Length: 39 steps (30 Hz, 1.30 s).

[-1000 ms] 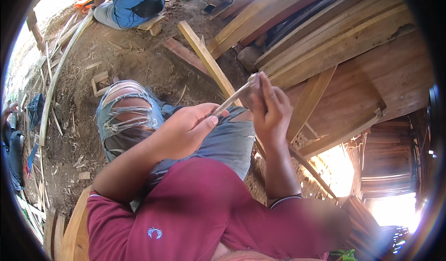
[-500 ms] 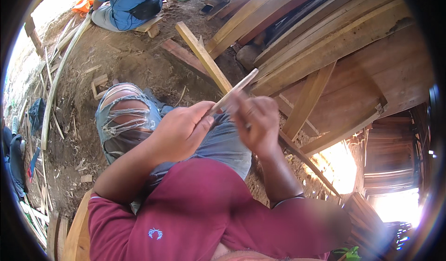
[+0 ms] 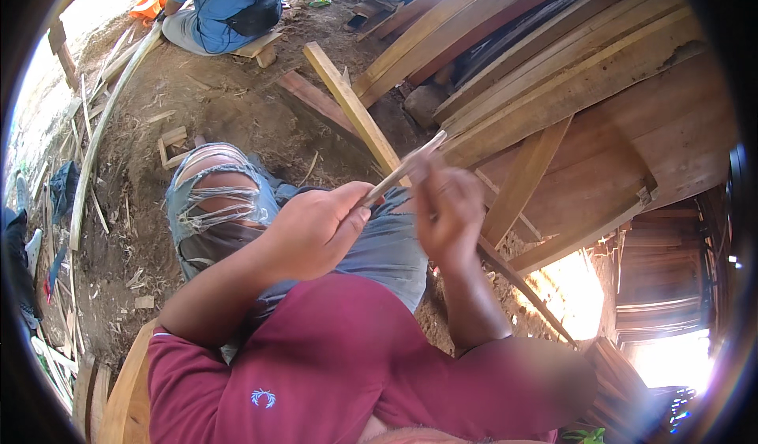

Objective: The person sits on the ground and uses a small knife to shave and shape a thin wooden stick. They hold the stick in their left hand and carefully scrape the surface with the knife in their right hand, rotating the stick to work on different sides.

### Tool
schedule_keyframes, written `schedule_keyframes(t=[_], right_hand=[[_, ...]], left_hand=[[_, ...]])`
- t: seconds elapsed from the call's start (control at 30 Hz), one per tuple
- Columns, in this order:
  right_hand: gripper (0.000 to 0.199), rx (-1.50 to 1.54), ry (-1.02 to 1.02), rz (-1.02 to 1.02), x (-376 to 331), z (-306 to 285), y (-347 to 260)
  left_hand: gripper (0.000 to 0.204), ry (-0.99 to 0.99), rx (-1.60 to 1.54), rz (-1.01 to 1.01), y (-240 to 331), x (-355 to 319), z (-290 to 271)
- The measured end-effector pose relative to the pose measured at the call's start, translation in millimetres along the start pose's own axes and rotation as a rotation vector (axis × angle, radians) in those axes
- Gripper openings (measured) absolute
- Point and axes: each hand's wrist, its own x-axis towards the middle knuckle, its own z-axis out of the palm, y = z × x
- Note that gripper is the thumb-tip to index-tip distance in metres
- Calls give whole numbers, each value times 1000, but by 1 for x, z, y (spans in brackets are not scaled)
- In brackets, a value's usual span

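Note:
My left hand (image 3: 322,224) is closed around the near end of a thin, flat strip of wood (image 3: 392,182). Held slantwise above my lap, the strip points up and to the right, its pale tip beyond my fingers. My right hand (image 3: 448,207) is at the strip's far part, its fingers curled and blurred by motion. Whatever those fingers hold, if anything, I cannot make out. Beneath both hands are my legs in torn blue jeans (image 3: 375,246).
A squared wooden bar (image 3: 347,104) slopes just beyond the strip. Long planks (image 3: 553,80) are stacked at the right, with a brace (image 3: 525,179) under them. A person in blue (image 3: 225,9) sits at the far left. Wood scraps (image 3: 172,145) and shavings lie on the dirt floor.
My right hand, still blurred, has shifted slightly right and down along the strip. The strip's tip is a little lower and further right. My left hand keeps its grip.

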Motion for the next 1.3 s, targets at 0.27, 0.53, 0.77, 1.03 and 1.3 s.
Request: schedule_keyframes(t=[0.27,0.53,0.77,1.03,1.3], right_hand=[[49,-101,37,96,8,-4,13],[51,-154,74,76,7,-4,20],[50,-19,-68,-139,-6,-1,-17],[54,-29,-27,-107,0,-5,-13],[53,-115,73,16,0,-1,3]], left_hand=[[28,38,118,67,-1,-1,2],[24,110,243,152,-10,-1,8],[24,104,214,172,-12,-1,9],[34,83,115,149,-13,-2,10],[36,136,200,167,-14,-3,12]])
